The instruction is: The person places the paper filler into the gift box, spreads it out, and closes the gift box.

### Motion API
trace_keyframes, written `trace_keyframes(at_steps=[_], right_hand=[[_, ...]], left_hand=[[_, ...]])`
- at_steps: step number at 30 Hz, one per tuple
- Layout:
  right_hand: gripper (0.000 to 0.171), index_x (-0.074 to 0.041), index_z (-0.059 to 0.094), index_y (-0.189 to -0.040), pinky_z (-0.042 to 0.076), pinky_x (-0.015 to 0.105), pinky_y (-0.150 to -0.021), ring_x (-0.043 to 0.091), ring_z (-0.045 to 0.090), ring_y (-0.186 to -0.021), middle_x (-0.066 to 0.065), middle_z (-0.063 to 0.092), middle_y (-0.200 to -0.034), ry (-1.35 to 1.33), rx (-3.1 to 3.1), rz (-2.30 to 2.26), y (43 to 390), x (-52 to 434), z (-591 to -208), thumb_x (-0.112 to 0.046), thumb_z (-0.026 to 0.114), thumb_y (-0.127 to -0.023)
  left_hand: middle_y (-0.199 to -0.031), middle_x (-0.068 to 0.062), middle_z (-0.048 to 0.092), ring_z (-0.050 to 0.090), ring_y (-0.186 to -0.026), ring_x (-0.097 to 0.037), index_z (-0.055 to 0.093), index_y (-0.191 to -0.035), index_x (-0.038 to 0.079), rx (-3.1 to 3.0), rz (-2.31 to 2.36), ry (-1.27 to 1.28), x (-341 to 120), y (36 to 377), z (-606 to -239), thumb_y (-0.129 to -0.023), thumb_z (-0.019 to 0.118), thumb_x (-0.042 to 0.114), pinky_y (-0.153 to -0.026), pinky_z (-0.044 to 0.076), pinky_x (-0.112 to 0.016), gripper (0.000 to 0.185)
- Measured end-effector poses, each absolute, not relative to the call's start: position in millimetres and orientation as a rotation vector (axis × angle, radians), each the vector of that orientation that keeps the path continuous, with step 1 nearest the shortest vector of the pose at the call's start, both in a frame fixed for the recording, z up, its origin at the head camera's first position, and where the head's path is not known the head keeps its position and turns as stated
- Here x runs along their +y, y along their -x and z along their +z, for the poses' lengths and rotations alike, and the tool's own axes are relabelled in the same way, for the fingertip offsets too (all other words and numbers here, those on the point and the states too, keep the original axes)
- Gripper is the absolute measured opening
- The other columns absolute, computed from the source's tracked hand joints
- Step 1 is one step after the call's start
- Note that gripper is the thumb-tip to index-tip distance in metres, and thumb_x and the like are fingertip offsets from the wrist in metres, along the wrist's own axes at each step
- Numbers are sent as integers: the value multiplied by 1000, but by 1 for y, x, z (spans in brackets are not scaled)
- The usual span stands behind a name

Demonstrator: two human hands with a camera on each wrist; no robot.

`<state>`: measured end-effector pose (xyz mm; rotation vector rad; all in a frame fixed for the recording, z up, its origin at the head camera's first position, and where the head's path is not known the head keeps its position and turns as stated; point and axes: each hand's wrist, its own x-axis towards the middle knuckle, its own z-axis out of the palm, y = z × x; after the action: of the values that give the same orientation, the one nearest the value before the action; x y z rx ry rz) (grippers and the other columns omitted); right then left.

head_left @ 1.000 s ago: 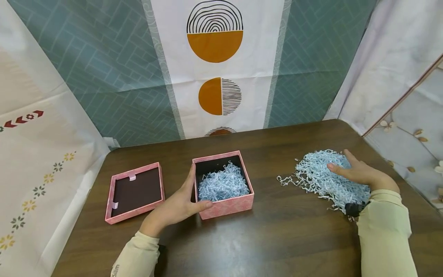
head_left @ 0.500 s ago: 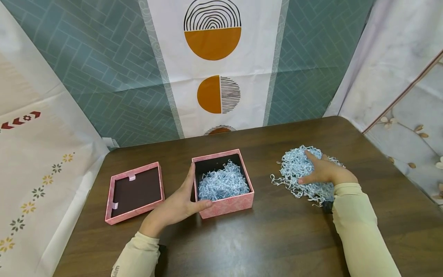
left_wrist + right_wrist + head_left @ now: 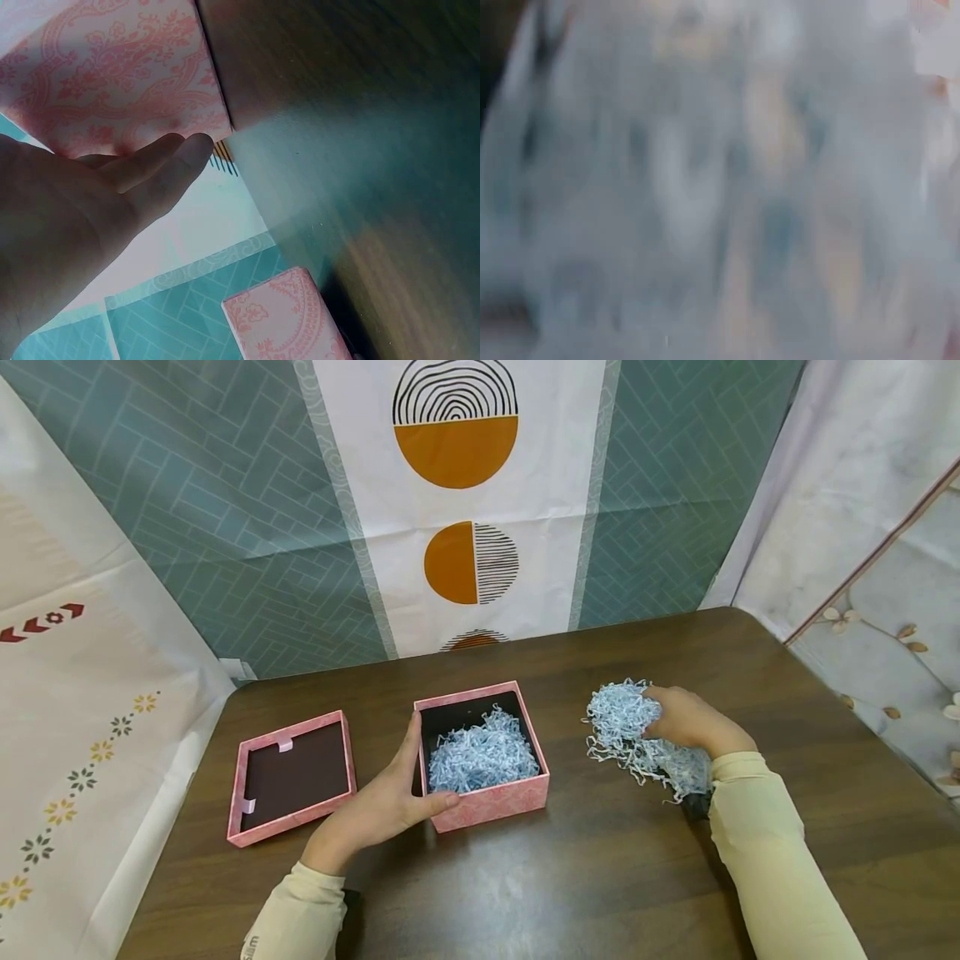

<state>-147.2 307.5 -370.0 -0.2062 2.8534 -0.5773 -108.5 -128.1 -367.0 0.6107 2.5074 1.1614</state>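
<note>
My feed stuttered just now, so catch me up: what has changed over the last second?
The right hand moved left, toward the pink box, sweeping the loose blue shreds into a tighter heap. That hand, spread before, now dips into them; any grip is hidden. The left hand stays at the box's near left corner; the pink lid and the filling inside the box look unchanged.

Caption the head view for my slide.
Left hand touching a pink box of blue shreds, right hand at a loose blue pile.

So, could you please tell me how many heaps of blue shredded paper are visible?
2: one heap in the pink box, another heap on the table at the right hand.
</note>
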Motion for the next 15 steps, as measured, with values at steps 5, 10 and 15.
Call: trace_keyframes(at_steps=[5, 10, 15], right_hand=[[60, 4, 41, -137, 36, 61, -92, 46, 44, -117, 30, 43, -135, 174, 2871, -795, 147, 308, -358, -13, 65, -85], [59, -3, 41, -140, 39, 56, -87, 38, 51, -104, 26, 40, -139, 72, 2922, -1020, 146, 306, -344, -18, 64, -87], [55, -4, 46, -137, 39, 46, -75, 32, 50, -86, 24, 47, -134, 71, 3023, -1177, 142, 303, -335, -11, 64, -86]], left_hand=[[-154, 11, -17, 12, -139, -32, -24, -145, 37, 2494, 1167, -612, -128, 109, -367, -76, 69, 60, -103, 25, -57, 118], [-154, 10, -18, 11, -139, -32, -25, -145, 36, 2493, 1165, -618, -128, 110, -367, -77, 68, 58, -103, 24, -57, 117], [-154, 10, -17, 11, -140, -31, -24, -145, 36, 2495, 1162, -621, -128, 110, -367, -77, 68, 59, -103, 24, -56, 117]])
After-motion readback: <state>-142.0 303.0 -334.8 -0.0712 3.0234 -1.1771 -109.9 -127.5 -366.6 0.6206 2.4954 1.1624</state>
